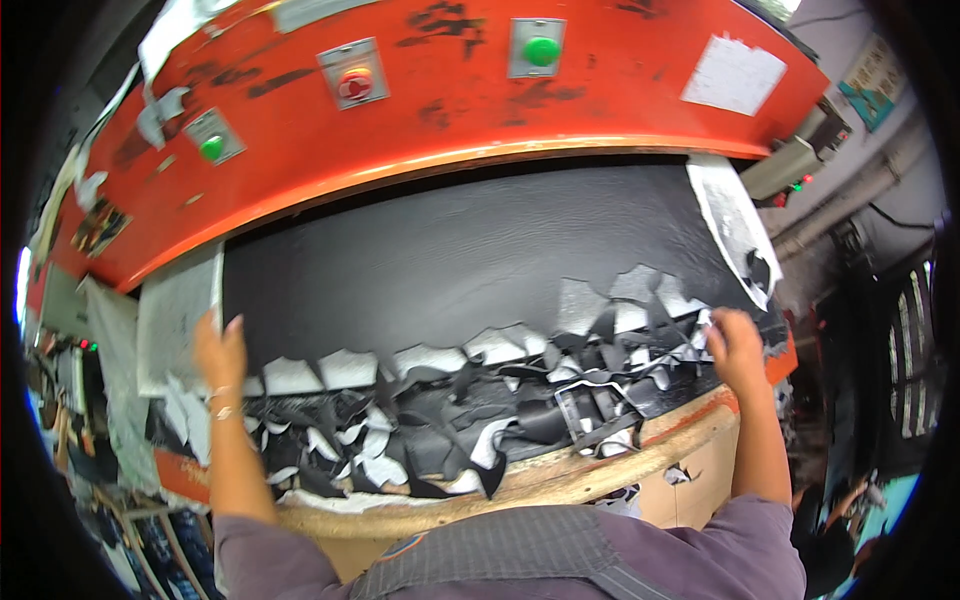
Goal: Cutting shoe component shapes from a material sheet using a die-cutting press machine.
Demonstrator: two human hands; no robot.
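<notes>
A wide black sheet with a leather-like grain (430, 240) lies under the red machine's front, its near edge cut into a jagged row with pale backing showing. My left hand (222, 355) is at the sheet's left edge, thumb and fingers gripping it. At the right end, my right hand (738, 345) is closed on the near cut edge, with a bit of white backing by its fingertips. Between my hands, black and white scraps (430, 435) lie heaped along the near side. An angular, frame-like piece (590, 415) rests among them, its kind unclear.
The red machine housing (450, 90) spans the far side, carrying a red button (354, 85) and green buttons (541, 51). White sheeting (735, 225) lies beside the black sheet on the right. A worn wooden edge (540, 480) runs along the front, close to my body.
</notes>
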